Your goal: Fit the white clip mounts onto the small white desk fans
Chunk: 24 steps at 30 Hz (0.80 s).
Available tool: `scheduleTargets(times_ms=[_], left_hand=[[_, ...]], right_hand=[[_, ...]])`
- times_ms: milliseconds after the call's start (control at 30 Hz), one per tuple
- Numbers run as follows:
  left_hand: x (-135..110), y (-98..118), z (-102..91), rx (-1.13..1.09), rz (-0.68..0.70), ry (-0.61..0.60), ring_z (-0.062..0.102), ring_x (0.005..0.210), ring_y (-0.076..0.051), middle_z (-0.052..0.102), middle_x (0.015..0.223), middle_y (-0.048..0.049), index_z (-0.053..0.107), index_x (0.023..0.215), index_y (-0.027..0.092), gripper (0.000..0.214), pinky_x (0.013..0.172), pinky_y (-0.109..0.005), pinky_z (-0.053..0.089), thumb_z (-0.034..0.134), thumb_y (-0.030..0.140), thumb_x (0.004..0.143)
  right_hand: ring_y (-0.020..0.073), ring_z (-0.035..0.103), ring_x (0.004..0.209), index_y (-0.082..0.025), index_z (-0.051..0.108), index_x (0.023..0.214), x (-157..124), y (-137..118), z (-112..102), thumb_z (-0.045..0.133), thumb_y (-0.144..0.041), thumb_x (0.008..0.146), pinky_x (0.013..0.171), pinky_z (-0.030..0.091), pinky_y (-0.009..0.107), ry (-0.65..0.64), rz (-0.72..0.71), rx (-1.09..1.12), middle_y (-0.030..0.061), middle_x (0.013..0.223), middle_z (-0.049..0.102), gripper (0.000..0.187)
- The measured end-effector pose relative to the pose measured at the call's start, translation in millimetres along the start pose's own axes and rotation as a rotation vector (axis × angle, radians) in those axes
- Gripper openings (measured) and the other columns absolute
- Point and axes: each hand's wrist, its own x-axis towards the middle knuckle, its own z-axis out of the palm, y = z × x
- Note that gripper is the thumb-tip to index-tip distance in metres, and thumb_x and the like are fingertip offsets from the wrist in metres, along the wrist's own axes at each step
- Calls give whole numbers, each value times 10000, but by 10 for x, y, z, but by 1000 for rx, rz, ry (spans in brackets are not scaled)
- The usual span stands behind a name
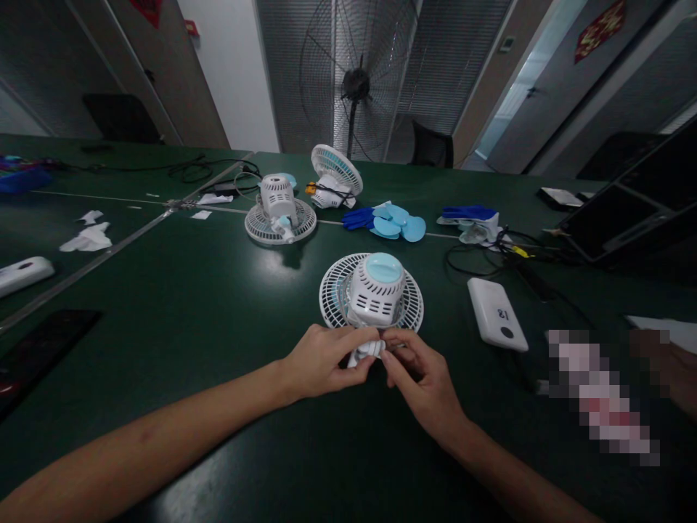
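A small white fan [375, 301] lies grille-down on the dark green table, its motor housing with a light blue cap facing up. At its near edge is a small white plastic part [367, 351]; whether it is joined to the fan is hidden by my fingers. My left hand [332, 361] grips this part between thumb and fingers from the left. From the right, my right hand [419, 374] has its thumb and fingertips pinched at the part's end, close against the left fingertips.
Behind are two more small fans, one grille-down [277, 207] and one tilted [335, 178], light blue fan blades [397, 221] and blue gloves [468, 214]. A white power bank [496, 314] lies right, a dark phone [43, 356] left. Another person's hand [672, 363] is at the right edge.
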Motion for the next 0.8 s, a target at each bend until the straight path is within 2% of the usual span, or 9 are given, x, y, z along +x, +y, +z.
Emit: scheduleTargets(times_ms=[133, 300, 500, 700, 800], left_hand=[[-5, 7, 5, -20, -14, 10, 649, 664, -107, 735, 958, -8, 579, 1293, 217, 319, 590, -187, 498, 579, 300, 985], [-10, 5, 10, -29, -19, 2, 653, 663, -106, 740, 959, -5, 590, 1260, 217, 291, 584, -183, 497, 580, 297, 980], [-11, -31, 26, -25, 15, 42, 672, 679, -115, 756, 993, -20, 551, 1330, 209, 362, 570, -183, 505, 586, 303, 983], [-16, -20, 14, -40, -1, 37, 679, 689, -113, 754, 966, -14, 566, 1313, 209, 342, 576, -172, 504, 583, 300, 984], [-8, -11, 5, -39, 6, 27, 679, 695, -110, 748, 971, -15, 568, 1308, 209, 334, 584, -171, 510, 567, 299, 987]], right_hand=[[115, 605, 612, -246, 598, 1215, -30, -21, 8, 654, -276, 963, 546, 494, 244, 43, -134, -155, -13, 852, 662, 260], [113, 604, 619, -257, 633, 1193, -36, -17, 21, 648, -237, 960, 541, 493, 246, 90, -215, -257, -14, 870, 668, 235], [119, 606, 618, -256, 676, 1182, -44, -20, 20, 661, -260, 965, 552, 497, 252, 121, -205, -254, -21, 817, 676, 218], [128, 637, 629, -246, 687, 1195, -39, -15, 10, 660, -281, 973, 562, 512, 252, 110, -191, -227, -18, 791, 700, 226], [134, 641, 609, -233, 703, 1153, -32, -7, 3, 661, -324, 979, 564, 526, 264, 93, -142, -205, -10, 778, 700, 201]])
